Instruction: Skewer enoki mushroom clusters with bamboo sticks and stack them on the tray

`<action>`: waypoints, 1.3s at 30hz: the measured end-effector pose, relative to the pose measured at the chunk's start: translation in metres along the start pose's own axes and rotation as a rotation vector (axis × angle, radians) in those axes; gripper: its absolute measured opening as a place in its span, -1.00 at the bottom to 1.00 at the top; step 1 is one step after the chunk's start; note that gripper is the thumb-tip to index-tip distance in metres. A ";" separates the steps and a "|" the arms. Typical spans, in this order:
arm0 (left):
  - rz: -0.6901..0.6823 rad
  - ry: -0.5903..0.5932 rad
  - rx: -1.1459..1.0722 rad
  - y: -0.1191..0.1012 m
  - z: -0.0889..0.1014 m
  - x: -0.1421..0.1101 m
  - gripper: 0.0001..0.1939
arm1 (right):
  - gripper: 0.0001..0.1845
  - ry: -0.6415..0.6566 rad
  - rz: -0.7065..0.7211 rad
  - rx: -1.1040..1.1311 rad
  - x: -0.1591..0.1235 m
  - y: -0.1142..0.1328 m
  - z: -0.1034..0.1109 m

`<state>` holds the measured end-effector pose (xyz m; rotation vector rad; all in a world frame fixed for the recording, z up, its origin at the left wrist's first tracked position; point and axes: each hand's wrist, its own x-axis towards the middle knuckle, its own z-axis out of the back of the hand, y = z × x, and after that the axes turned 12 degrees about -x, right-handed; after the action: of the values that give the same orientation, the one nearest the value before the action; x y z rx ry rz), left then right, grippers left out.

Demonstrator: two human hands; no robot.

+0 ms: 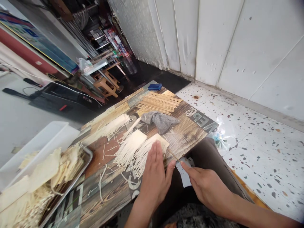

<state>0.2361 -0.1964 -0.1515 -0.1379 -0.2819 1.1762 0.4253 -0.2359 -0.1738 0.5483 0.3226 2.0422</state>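
My left hand [155, 172] lies flat, fingers stretched out, on a pressed slab of enoki mushrooms [147, 152]. My right hand [205, 186] pinches a thin bamboo skewer [174, 155], whose far end meets the cut base of that slab; how deep it goes I cannot tell. Another enoki slab [133, 142] rests just left of it, with more enoki [114, 126] farther back. Beyond my hands a crumpled grey cloth [161, 120] sits on the wood-patterned table [190, 136]. Behind the cloth, many bamboo skewers [160, 103] are spread in a loose bundle.
At left, a metal tray [89, 155] holds heaped enoki slabs beside a white plastic bin [54, 136]. A blue box [155, 86] stands at the table's far corner. Loose enoki strands litter the tabletop. Clear plastic wrapping [223, 139] is by the table's right corner; stools [106, 84] stand farther off.
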 end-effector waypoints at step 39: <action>0.045 -0.017 -0.005 0.014 -0.015 0.017 -0.25 | -0.39 0.185 0.069 -0.236 0.023 0.005 0.006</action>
<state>0.2341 -0.1748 -0.1667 -0.1394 -0.2985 1.2214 0.4147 -0.2188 -0.1603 0.2283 0.1695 2.1659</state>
